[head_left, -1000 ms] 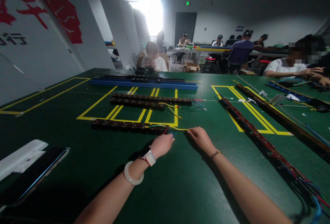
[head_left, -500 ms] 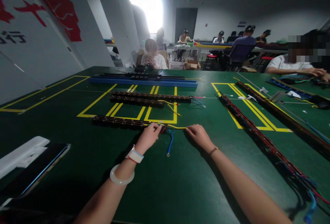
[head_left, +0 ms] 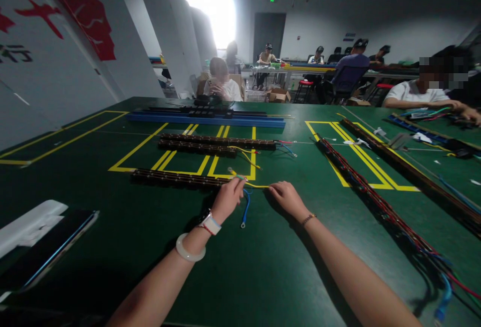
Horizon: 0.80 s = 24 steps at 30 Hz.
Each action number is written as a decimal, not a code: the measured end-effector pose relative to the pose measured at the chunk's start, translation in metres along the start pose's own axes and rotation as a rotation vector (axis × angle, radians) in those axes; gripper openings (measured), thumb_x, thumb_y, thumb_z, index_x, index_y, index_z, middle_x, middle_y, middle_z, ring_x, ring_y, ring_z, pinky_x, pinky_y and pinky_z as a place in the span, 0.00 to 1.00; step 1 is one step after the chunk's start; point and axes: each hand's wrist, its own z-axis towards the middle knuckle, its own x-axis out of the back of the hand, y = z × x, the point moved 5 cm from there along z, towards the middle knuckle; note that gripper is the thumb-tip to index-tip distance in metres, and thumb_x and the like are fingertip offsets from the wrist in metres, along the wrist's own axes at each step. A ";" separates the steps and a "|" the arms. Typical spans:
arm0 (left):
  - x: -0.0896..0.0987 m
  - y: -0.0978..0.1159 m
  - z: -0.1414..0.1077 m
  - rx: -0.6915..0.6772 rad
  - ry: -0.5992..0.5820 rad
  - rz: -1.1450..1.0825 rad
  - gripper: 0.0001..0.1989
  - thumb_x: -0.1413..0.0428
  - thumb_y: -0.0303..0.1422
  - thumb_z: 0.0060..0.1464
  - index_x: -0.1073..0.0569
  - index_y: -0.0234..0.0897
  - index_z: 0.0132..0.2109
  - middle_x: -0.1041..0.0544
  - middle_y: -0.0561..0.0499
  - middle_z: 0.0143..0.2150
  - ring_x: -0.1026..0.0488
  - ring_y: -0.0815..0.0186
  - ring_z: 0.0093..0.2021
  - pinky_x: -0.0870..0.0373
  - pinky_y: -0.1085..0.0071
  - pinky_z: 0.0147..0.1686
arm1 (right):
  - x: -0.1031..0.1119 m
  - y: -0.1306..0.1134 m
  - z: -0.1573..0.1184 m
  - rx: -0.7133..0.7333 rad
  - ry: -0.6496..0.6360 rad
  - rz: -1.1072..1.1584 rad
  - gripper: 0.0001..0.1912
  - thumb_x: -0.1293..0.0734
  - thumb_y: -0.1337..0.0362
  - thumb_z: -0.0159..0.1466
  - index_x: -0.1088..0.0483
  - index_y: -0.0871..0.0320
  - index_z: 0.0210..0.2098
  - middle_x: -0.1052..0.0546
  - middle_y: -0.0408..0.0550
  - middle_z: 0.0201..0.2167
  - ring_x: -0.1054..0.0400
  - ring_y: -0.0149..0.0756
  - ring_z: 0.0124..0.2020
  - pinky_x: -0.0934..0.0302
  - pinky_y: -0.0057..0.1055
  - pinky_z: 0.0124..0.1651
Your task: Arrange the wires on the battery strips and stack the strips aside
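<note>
Big green table [head_left: 259, 272], yellow tape [head_left: 137, 147] stuck on top. Long dark bar [head_left: 176, 178] lies beside tape, right end behind left hand [head_left: 229, 197]. Left fingers pinched on green wire [head_left: 239, 176]. Right hand [head_left: 287, 197] near, fingertips closed on yellow wire [head_left: 257, 186], which runs between hands. Blue wire [head_left: 246, 209] lies below left fingers, little metal ring [head_left: 242, 225] on tip.

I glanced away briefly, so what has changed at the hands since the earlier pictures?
The left hand has let go of the blue wire, whose end now hangs free, and pinches the green wire, its tip now beyond the strip. The right hand still holds the yellow wire.
</note>
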 end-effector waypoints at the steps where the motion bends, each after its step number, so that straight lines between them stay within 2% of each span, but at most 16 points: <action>1: -0.005 0.004 -0.002 -0.061 -0.055 0.155 0.16 0.54 0.43 0.60 0.29 0.37 0.42 0.27 0.50 0.28 0.29 0.68 0.26 0.36 0.74 0.29 | 0.000 0.000 0.000 -0.003 -0.006 0.000 0.16 0.43 0.59 0.68 0.26 0.58 0.42 0.23 0.48 0.34 0.33 0.35 0.38 0.44 0.30 0.44; 4: -0.020 0.010 -0.009 -0.163 -0.200 0.478 0.14 0.55 0.36 0.62 0.29 0.38 0.49 0.25 0.43 0.38 0.27 0.61 0.40 0.36 0.67 0.42 | 0.000 -0.001 0.001 -0.017 -0.023 0.002 0.16 0.43 0.59 0.68 0.26 0.58 0.42 0.24 0.48 0.34 0.34 0.35 0.38 0.45 0.30 0.43; 7: -0.030 0.008 -0.013 -0.176 -0.267 0.591 0.16 0.57 0.35 0.62 0.32 0.37 0.52 0.26 0.40 0.40 0.28 0.58 0.44 0.38 0.65 0.46 | 0.001 -0.002 0.002 -0.029 -0.042 0.023 0.14 0.42 0.60 0.67 0.26 0.58 0.42 0.24 0.48 0.35 0.34 0.35 0.38 0.45 0.30 0.43; 11: -0.034 0.008 -0.015 -0.173 -0.245 0.672 0.16 0.55 0.40 0.61 0.33 0.36 0.50 0.26 0.40 0.40 0.27 0.58 0.42 0.36 0.68 0.41 | 0.002 -0.004 0.004 -0.074 -0.062 0.058 0.13 0.41 0.60 0.66 0.26 0.58 0.41 0.25 0.48 0.35 0.35 0.35 0.39 0.45 0.31 0.43; 15: -0.028 0.006 -0.019 -0.043 -0.200 0.742 0.18 0.57 0.44 0.61 0.33 0.33 0.45 0.25 0.39 0.37 0.25 0.57 0.37 0.36 0.69 0.33 | 0.001 -0.012 0.003 -0.108 -0.072 0.003 0.20 0.38 0.49 0.62 0.28 0.59 0.39 0.26 0.49 0.35 0.35 0.38 0.38 0.45 0.32 0.41; 17: -0.026 0.004 -0.021 0.025 -0.189 0.736 0.18 0.59 0.43 0.62 0.32 0.33 0.41 0.25 0.40 0.36 0.25 0.57 0.36 0.36 0.69 0.32 | -0.001 -0.018 0.002 -0.097 -0.074 -0.032 0.24 0.34 0.45 0.57 0.29 0.60 0.39 0.26 0.51 0.37 0.35 0.40 0.39 0.45 0.33 0.41; 19: -0.024 0.002 -0.021 0.060 -0.167 0.678 0.16 0.58 0.41 0.62 0.32 0.34 0.39 0.24 0.41 0.37 0.25 0.57 0.36 0.36 0.69 0.33 | -0.004 -0.023 0.000 -0.094 -0.097 -0.040 0.24 0.30 0.47 0.53 0.30 0.61 0.39 0.26 0.51 0.37 0.34 0.40 0.39 0.45 0.32 0.41; 24: -0.026 -0.008 -0.019 0.079 -0.131 0.366 0.14 0.53 0.40 0.60 0.30 0.35 0.36 0.23 0.45 0.36 0.26 0.63 0.37 0.35 0.71 0.36 | -0.011 -0.029 -0.002 -0.104 -0.164 -0.011 0.08 0.33 0.60 0.58 0.30 0.60 0.33 0.25 0.49 0.32 0.33 0.35 0.33 0.45 0.27 0.35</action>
